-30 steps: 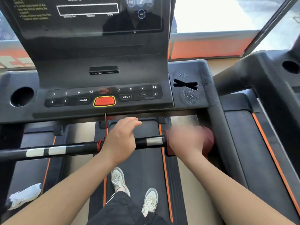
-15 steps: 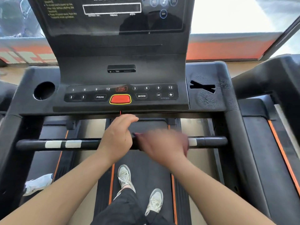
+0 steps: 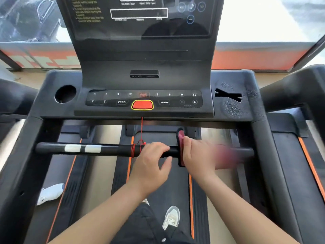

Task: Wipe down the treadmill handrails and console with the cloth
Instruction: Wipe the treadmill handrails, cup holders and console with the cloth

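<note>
Right grip: the right hand [image 3: 197, 155] is closed over a pink cloth [image 3: 181, 148], pressing it around the black crossbar handrail [image 3: 112, 150]; the hand is motion-blurred, and a pink smear of cloth trails off to its right.
Left grip: the left hand [image 3: 151, 161] rests on the same bar just left of the cloth, fingers draped over the top, thumb hanging loose below, not fully clenched.
Cloth: wrapped on the bar between the two hands, one edge standing up above the right hand's knuckles.
Red cord [image 3: 139, 147]: wound around the bar touching the left hand's far side, with a strand running up to the console [image 3: 144, 81].
Console: above and beyond both hands, carrying a red stop button [image 3: 142, 105] straight up from the left hand.
Silver sensor pads [image 3: 82, 148]: on the bar well to the left of the left hand.
Belt [image 3: 168, 182]: below the hands, where the person's pale shoe [image 3: 171, 217] stands.
</note>
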`<state>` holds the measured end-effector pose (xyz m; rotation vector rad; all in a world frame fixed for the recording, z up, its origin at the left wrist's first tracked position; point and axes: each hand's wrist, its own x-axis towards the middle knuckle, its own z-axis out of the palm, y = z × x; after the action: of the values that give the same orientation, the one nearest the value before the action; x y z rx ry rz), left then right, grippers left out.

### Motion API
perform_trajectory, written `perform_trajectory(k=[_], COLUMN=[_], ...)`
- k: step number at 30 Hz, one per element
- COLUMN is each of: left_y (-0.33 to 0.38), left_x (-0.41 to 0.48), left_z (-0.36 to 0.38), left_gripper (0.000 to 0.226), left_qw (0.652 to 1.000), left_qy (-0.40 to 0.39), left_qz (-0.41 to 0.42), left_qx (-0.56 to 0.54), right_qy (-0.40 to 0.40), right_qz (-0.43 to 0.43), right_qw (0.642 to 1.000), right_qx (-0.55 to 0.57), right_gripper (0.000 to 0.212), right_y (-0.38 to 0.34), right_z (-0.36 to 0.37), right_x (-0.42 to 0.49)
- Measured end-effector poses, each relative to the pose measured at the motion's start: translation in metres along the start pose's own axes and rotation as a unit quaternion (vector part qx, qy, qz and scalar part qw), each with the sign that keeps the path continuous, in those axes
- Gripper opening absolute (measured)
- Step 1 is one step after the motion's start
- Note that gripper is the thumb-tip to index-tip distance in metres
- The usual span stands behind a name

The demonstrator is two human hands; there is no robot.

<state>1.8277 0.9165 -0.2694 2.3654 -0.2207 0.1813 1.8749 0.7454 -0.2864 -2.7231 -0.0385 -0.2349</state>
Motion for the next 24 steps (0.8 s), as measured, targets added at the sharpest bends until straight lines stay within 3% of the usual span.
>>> perform_trajectory(k=[2, 5, 7, 9, 11, 14, 18, 20, 22, 24], left_y=[0.010, 0.026, 0.028, 0.024, 0.020, 0.001, -0.029, -0.048, -0.070, -0.085], left_x=[-0.007, -0.011, -0.008, -0.003, 0.001, 0.007, 0.022, 0.028, 0.025, 0.009], left_z=[-0.004, -0.014, -0.015, -0.019, -0.034, -0.076, -0.143, -0.150, -0.132, -0.101], left_gripper=[0.049, 0.075, 0.070, 0.041, 0.017, 0.019, 0.016, 0.012, 0.021, 0.034], left_qw=[0.997, 0.970, 0.961, 0.959, 0.943, 0.918, 0.932, 0.953, 0.964, 0.961], left_qy=[-0.015, -0.019, 0.008, 0.042, 0.059, 0.134, 0.284, 0.247, 0.130, -0.019], left_qz=[-0.056, -0.159, -0.197, -0.222, -0.271, -0.322, -0.219, -0.167, -0.132, -0.128], left_qx=[-0.060, -0.183, -0.192, -0.173, -0.186, -0.190, -0.063, 0.056, 0.192, 0.243], right_qy=[-0.051, -0.124, -0.168, -0.229, -0.250, -0.188, -0.188, -0.189, -0.182, -0.171], right_qz=[0.008, 0.125, 0.146, 0.150, 0.123, 0.089, 0.052, 0.056, 0.062, 0.059], right_qw=[0.983, 0.906, 0.862, 0.835, 0.853, 0.904, 0.934, 0.938, 0.943, 0.949], right_qx=[0.177, 0.384, 0.456, 0.477, 0.442, 0.373, 0.301, 0.283, 0.272, 0.258], right_gripper=[0.046, 0.056, 0.058, 0.069, 0.077, 0.057, 0.060, 0.063, 0.061, 0.058], right_y=[-0.028, -0.048, -0.055, -0.065, -0.073, -0.077, -0.073, -0.070, -0.068, -0.068], right_z=[-0.003, -0.017, -0.029, -0.037, -0.039, -0.037, -0.025, -0.021, -0.016, -0.012], right_x=[-0.008, -0.011, -0.008, -0.003, 0.003, 0.012, 0.014, 0.016, 0.016, 0.014])
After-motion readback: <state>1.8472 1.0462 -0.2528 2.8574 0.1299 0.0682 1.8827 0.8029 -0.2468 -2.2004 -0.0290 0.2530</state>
